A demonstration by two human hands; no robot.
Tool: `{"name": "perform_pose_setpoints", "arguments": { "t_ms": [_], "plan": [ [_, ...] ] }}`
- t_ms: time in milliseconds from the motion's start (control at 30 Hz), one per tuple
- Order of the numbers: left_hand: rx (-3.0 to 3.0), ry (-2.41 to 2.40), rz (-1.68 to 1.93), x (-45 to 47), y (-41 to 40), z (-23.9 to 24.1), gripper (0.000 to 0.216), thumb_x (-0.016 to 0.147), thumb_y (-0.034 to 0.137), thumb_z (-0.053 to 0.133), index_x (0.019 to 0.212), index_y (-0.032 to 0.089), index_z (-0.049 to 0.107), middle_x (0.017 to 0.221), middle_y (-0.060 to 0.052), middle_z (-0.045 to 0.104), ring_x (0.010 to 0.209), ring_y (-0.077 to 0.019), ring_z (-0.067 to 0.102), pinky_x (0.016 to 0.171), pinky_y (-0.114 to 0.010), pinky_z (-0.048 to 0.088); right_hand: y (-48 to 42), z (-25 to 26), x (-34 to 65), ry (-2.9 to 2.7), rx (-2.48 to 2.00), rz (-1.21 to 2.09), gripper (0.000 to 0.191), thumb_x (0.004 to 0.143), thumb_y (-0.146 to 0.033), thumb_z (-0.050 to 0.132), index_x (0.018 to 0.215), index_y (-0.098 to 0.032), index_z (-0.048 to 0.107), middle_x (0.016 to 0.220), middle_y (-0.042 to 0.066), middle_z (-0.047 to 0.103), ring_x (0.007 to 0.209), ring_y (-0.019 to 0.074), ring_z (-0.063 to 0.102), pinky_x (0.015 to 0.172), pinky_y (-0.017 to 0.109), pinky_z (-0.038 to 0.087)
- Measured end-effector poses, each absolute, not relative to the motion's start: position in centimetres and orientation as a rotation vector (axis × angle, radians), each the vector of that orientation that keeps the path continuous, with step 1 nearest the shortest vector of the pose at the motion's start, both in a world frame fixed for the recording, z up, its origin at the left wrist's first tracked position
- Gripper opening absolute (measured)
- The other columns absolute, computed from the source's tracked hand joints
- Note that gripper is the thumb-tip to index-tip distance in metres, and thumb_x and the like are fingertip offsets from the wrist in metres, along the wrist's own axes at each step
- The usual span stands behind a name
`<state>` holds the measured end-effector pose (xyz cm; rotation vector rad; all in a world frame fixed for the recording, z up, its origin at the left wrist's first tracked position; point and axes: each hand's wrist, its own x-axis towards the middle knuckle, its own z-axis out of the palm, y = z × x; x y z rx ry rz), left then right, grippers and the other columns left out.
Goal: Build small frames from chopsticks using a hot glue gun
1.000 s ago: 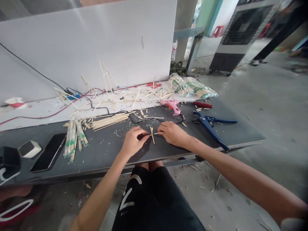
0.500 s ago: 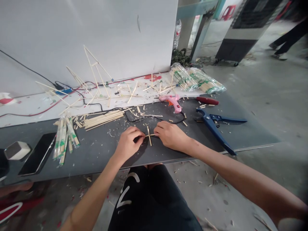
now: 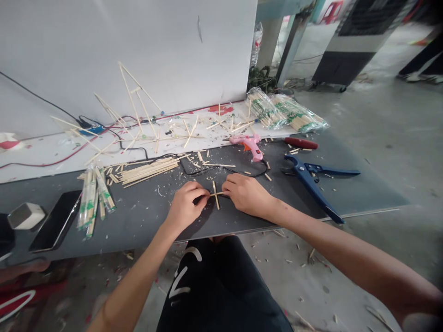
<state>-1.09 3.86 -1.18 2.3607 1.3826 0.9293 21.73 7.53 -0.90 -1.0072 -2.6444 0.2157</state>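
Observation:
Two short wooden sticks form a small cross point(image 3: 215, 194) just above or on the dark tabletop, in the middle of the view. My left hand point(image 3: 188, 203) pinches the left end of the crosswise stick between thumb and fingers. At its other end my right hand point(image 3: 244, 193) is closed on the same stick, fingertips hidden in part. The second stick points away from me, lying across the first between my hands. Beyond my hands a pink glue gun point(image 3: 249, 145) rests on its side. To the right lies a blue pipe cutter point(image 3: 313, 184) with its handles spread.
A pile of loose bamboo sticks point(image 3: 150, 171) and wrapped chopsticks point(image 3: 90, 200) lie left, near a phone point(image 3: 56, 221) and a white box point(image 3: 26, 216). Glued stick frames point(image 3: 136, 92) stand along the wall. Bagged chopsticks point(image 3: 297, 113) and a red-handled tool point(image 3: 301, 143) lie at right.
My hands and the stick cross stay almost still. The view has shifted slightly, and a person's legs at the far right have moved further right.

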Motion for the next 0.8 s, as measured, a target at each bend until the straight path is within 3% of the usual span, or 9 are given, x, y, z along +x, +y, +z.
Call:
{"name": "perform_pose_setpoints", "arguments": {
  "t_ms": [800],
  "plan": [
    [2.411,1.318,0.937,-1.02,4.19,-1.22,0.018,0.091,0.015,0.062,0.087,0.021,0.078,0.089,-0.006,0.072,0.08,-0.0187,0.065,0.073,-0.031,0.051,7.99,-1.32,21.88,-2.604,-0.912,0.262,0.023,0.1,-0.019,0.05,0.089,-0.014,0.069,0.088,0.008,0.059,0.081,0.018,0.052,0.072,0.03,0.036]
  ]
}}
